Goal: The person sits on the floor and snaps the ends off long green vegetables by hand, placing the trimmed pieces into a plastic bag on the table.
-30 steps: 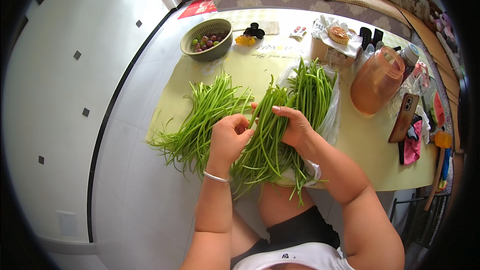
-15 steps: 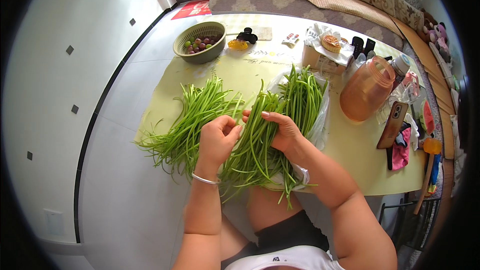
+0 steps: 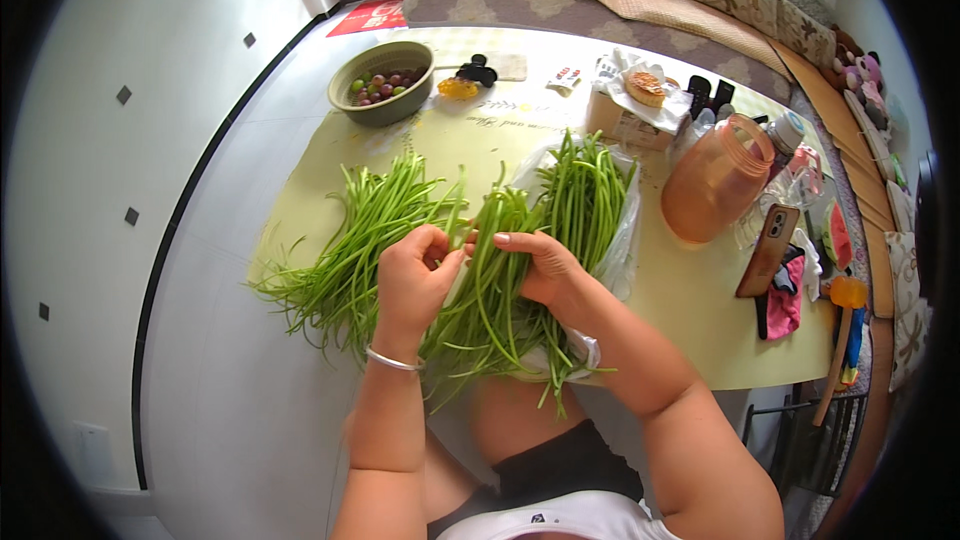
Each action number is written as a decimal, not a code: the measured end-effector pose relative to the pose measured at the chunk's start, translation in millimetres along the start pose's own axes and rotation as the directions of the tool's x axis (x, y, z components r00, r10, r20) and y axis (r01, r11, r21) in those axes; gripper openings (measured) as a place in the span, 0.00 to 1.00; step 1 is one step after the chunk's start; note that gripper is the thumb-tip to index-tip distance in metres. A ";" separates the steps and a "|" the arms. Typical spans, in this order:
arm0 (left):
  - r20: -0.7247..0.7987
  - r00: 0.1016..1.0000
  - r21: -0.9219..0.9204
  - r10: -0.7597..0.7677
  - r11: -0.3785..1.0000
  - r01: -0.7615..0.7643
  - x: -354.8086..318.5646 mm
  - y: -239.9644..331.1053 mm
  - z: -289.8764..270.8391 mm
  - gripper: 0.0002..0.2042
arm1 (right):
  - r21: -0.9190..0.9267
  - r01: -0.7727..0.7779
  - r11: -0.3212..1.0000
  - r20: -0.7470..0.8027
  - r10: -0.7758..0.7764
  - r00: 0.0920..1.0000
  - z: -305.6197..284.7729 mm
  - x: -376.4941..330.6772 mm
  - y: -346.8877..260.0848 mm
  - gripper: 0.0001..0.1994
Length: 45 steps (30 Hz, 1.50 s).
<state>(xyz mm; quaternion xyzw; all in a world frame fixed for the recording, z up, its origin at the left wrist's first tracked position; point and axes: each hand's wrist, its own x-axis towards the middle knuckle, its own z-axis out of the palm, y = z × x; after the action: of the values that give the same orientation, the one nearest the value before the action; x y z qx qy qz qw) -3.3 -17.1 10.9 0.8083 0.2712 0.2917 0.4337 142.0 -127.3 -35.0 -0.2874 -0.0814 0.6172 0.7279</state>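
Long green vegetable stems lie before me in bunches. My right hand (image 3: 548, 265) is wrapped round one bunch of stems (image 3: 487, 285), its thumb across the near side and the lower ends hanging past the table edge. Close beside it, my left hand (image 3: 415, 270), with a bracelet at the wrist, pinches a green stem (image 3: 455, 202) that sticks up from its fingertips. Left of that hand, a loose pile of stems (image 3: 345, 240) spreads on the table. To the right, another bunch (image 3: 590, 190) rests on a white plastic bag (image 3: 626, 245).
Farther back on the yellow-covered table (image 3: 700, 340) stand a bowl (image 3: 395, 110) of grapes, a black hair clip (image 3: 477, 70) and a box (image 3: 625, 120) topped by a round pastry (image 3: 645, 88). At right are a pinkish jug (image 3: 712, 185), a phone (image 3: 768, 250) and pink cloth (image 3: 785, 300).
The whole view has shifted slightly. My left hand has drawn a little away from the right, and a stem now stands up between its fingers. My right hand keeps its bunch.
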 end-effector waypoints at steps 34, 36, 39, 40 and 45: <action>0.074 0.997 -0.082 0.023 0.997 -0.017 -1.0 -0.6 7.6 0.04 | 0.125 0.022 0.992 0.180 -0.044 0.983 -5.9 3.0 -3.1 0.27; 0.095 0.995 -0.079 0.036 0.996 -0.028 -0.9 -4.0 9.6 0.04 | 0.119 0.021 0.993 0.205 -0.045 0.978 -7.5 2.5 -2.7 0.27; 0.112 0.992 -0.068 0.051 0.997 -0.044 -0.7 -5.8 7.3 0.03 | 0.122 0.043 0.992 0.216 -0.068 0.974 -4.5 2.6 -1.2 0.27; 0.112 0.992 -0.068 0.063 0.996 -0.056 -0.5 -5.3 7.6 0.03 | 0.123 0.044 0.991 0.205 -0.068 0.976 -5.8 2.2 -1.6 0.27; -0.032 0.999 -0.068 0.016 0.998 -0.018 -1.8 5.0 13.8 0.04 | 0.157 0.088 0.984 0.114 -0.107 0.988 -17.0 3.8 0.0 0.28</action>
<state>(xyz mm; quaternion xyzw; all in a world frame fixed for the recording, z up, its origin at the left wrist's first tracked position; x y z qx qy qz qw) 6.1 -28.2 8.5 0.7908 0.2609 0.3170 0.4541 150.9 -129.1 -49.9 -0.1886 -0.0925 0.6016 0.7707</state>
